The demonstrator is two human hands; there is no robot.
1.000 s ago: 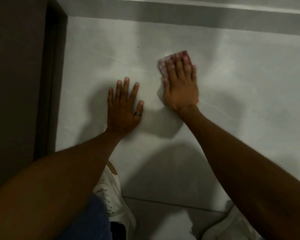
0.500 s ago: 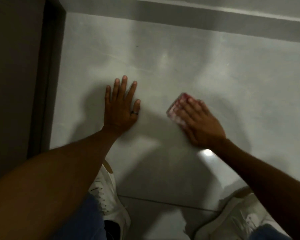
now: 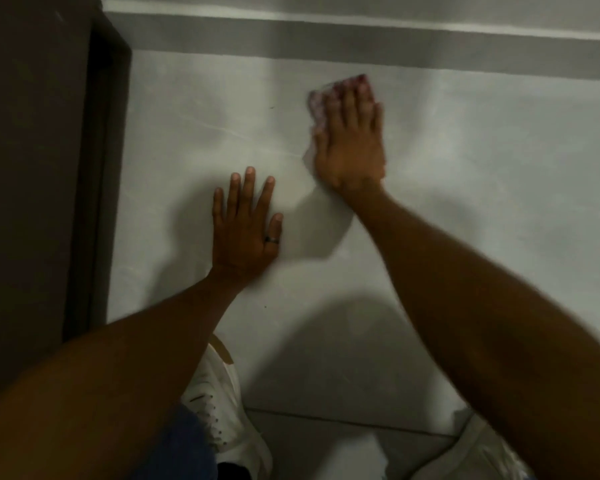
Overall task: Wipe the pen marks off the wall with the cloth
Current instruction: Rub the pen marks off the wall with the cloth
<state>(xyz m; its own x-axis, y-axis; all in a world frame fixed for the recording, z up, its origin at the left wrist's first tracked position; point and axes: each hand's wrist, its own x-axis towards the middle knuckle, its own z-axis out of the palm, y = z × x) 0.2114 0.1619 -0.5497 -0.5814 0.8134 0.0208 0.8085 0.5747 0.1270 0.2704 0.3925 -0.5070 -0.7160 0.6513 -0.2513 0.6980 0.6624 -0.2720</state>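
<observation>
A pale grey wall (image 3: 465,168) fills the view. My right hand (image 3: 352,143) lies flat on it near the top, pressing a red-and-white patterned cloth (image 3: 317,105) against the surface; the cloth shows past my fingertips and along the left of my palm. My left hand (image 3: 245,226) rests flat on the wall lower and to the left, fingers spread, a dark ring on one finger, holding nothing. A small dark mark (image 3: 272,107) sits left of the cloth and a dark speck (image 3: 265,306) lies below my left wrist. Faint streaks cross the wall.
A dark brown door frame (image 3: 94,168) runs down the left side. A grey band (image 3: 361,43) crosses the wall above the cloth. My white shoes (image 3: 222,410) and the floor show at the bottom.
My right hand has swept the cloth from low beside my left hand back up the wall to near the grey band. My left hand has stayed planted.
</observation>
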